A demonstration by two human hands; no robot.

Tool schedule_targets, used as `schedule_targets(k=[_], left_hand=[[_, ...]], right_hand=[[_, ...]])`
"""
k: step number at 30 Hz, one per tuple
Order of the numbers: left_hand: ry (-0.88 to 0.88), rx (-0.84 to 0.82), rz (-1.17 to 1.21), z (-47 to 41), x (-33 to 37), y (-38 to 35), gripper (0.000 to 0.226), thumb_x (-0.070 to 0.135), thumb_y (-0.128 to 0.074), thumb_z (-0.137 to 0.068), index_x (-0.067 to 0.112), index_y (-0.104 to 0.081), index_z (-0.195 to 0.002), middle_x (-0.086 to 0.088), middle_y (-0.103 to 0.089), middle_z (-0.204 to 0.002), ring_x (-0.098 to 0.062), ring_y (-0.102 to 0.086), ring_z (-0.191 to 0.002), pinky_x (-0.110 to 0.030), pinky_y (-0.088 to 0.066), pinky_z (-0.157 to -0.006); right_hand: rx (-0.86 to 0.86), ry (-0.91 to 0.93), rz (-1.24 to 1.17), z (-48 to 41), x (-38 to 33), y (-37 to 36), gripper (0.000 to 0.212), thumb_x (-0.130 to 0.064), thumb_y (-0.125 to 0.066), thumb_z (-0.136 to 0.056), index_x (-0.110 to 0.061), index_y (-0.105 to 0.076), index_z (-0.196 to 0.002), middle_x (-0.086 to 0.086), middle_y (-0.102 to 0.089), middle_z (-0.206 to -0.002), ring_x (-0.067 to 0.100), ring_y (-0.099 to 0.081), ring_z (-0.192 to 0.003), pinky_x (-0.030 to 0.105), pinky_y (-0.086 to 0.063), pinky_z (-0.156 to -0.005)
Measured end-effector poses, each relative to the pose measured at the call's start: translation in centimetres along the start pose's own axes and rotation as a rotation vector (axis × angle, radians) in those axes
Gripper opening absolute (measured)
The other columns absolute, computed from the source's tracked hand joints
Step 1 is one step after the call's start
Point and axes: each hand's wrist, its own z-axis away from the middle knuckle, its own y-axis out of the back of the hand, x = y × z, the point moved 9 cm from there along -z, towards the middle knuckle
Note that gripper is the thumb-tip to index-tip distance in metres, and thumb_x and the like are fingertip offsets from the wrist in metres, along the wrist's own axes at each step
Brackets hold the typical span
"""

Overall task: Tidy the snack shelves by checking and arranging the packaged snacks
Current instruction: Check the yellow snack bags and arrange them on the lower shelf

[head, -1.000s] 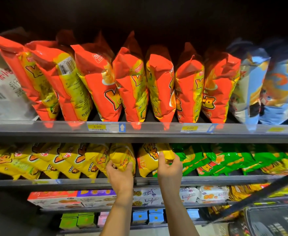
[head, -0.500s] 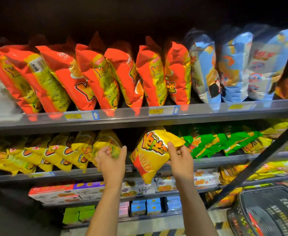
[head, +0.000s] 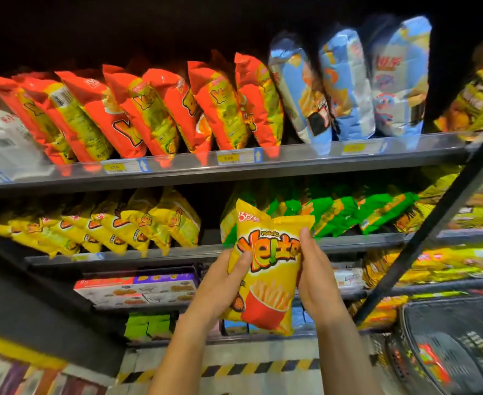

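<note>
I see a yellow fries packet (head: 266, 269) gripped between the left hand (head: 220, 283) and right hand (head: 317, 277), green packets (head: 345, 212) beyond them.

Orange lettering and a red fries carton printed on the yellow foil snack bag (head: 266, 269). Yellow-green panels on orange-red crinkled bags (head: 137, 115); pale blue foil bags (head: 345, 89); green plastic packets (head: 340, 208). Black-and-yellow striped floor tape (head: 249, 369).
</note>
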Motion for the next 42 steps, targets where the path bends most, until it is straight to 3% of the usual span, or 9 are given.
schedule_targets(k=[8, 15, 20, 25, 32, 35, 37, 39, 42], left_hand=[[-0.010, 0.221, 0.048, 4.2, 0.3, -1.2, 0.051, 0.081, -0.050, -0.087, 0.045, -0.064, -0.120, 0.014, -0.078, -0.112, -0.004, -0.076, -0.101, -0.043, -0.063, -0.093], [0.052, 0.083, 0.122, 6.5, 2.2, -1.9, 0.058, 0.077, -0.029, -0.097, 0.044, -0.071, -0.120, 0.016, -0.079, -0.110, -0.004, -0.075, -0.105, -0.034, -0.057, -0.092], [0.077, 0.148, 0.459, 6.8, 2.2, 0.1, 0.086, 0.078, -0.026, -0.092, 0.016, -0.059, -0.141, -0.003, -0.074, -0.133, -0.022, -0.072, -0.121, -0.046, -0.052, -0.104], [0.092, 0.109, 0.539, 7.1, 2.7, -1.2, 0.085, 0.076, -0.024, -0.097, 0.014, -0.055, -0.145, -0.008, -0.074, -0.132, -0.027, -0.070, -0.124, -0.051, -0.050, -0.109], [0.123, -0.019, 0.298, 7.9, 3.4, -4.5, 0.071, 0.089, -0.048, -0.086, 0.044, -0.062, -0.139, 0.005, -0.072, -0.136, -0.021, -0.069, -0.125, -0.051, -0.053, -0.106], [0.120, 0.158, 0.177, 7.1, 2.5, -3.3, 0.104, 0.106, -0.047, -0.062, 0.041, -0.050, -0.144, 0.008, -0.063, -0.142, -0.023, -0.064, -0.128, -0.056, -0.052, -0.105], [0.146, 0.226, 0.224, 7.1, 2.0, -2.4, 0.104, 0.106, -0.049, -0.063, 0.036, -0.057, -0.139, 0.003, -0.071, -0.133, -0.026, -0.071, -0.117, -0.055, -0.055, -0.102], [0.163, 0.200, 0.361, 7.7, 2.1, -2.6, 0.076, 0.091, -0.049, -0.083, 0.033, -0.069, -0.129, -0.005, -0.079, -0.118, -0.029, -0.077, -0.106, -0.055, -0.056, -0.102], [0.185, 0.129, 0.523, 7.9, 1.8, -2.8, 0.064, 0.076, -0.045, -0.095, 0.028, -0.071, -0.128, -0.014, -0.079, -0.117, -0.034, -0.077, -0.108, -0.057, -0.055, -0.103]], right_hand=[[-0.128, -0.016, 0.270, 4.6, 1.2, -1.2, 0.074, -0.086, -0.065, -0.071, -0.048, -0.056, -0.133, -0.017, -0.070, -0.126, 0.006, -0.069, -0.115, 0.043, -0.057, -0.101], [-0.066, -0.052, 0.155, 5.3, 1.2, 0.9, 0.086, -0.084, -0.074, -0.064, -0.031, -0.063, -0.130, -0.005, -0.080, -0.115, 0.017, -0.076, -0.107, 0.049, -0.059, -0.099], [-0.070, -0.186, -0.014, 5.7, 2.7, 2.6, 0.117, -0.088, -0.082, -0.048, -0.023, -0.058, -0.141, 0.009, -0.077, -0.123, 0.030, -0.074, -0.114, 0.058, -0.055, -0.103], [-0.096, -0.170, -0.007, 6.1, 2.1, 2.6, 0.114, -0.089, -0.080, -0.049, -0.020, -0.061, -0.138, 0.011, -0.077, -0.121, 0.032, -0.075, -0.112, 0.060, -0.056, -0.101], [-0.149, 0.049, 0.280, 7.3, -2.2, 0.4, 0.047, -0.064, -0.060, -0.085, -0.030, -0.068, -0.116, -0.016, -0.080, -0.097, 0.003, -0.075, -0.095, 0.016, -0.054, -0.073], [-0.185, 0.037, 0.431, 7.7, -2.7, -0.7, 0.038, -0.077, -0.042, -0.092, -0.047, -0.061, -0.104, -0.030, -0.066, -0.100, -0.016, -0.061, -0.091, 0.019, -0.046, -0.088], [-0.221, -0.011, 0.406, 7.9, -2.8, -1.0, 0.062, -0.092, -0.034, -0.084, -0.047, -0.068, -0.111, -0.019, -0.075, -0.109, -0.002, -0.069, -0.104, 0.038, -0.052, -0.101], [-0.225, -0.037, 0.307, 7.8, -3.1, -0.8, 0.079, -0.097, -0.033, -0.079, -0.041, -0.068, -0.122, -0.005, -0.079, -0.117, 0.018, -0.075, -0.109, 0.052, -0.058, -0.098], [-0.240, -0.039, 0.196, 7.9, -4.1, -0.4, 0.087, -0.083, -0.028, -0.083, -0.021, -0.064, -0.132, 0.010, -0.080, -0.109, 0.030, -0.079, -0.090, 0.043, -0.063, -0.071]])
